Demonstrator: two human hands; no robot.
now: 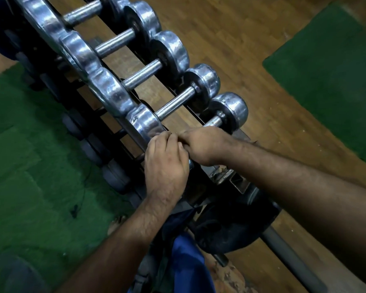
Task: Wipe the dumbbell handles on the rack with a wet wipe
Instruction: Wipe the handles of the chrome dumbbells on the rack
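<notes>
Both bare forearms are reaching in from below, meeting at the nearest dumbbell (226, 115) on the rack (237, 180). The right hand (205, 145) is curling its grip around the knurled steel handle (213, 122), hiding most of it. The left hand (166, 161) is lying knuckles-up, fingers bent together just beside the right; what it is clamping cannot be told. No wipe is showing. Chrome rounded heads are lining up diagonally above wood flooring.
</notes>
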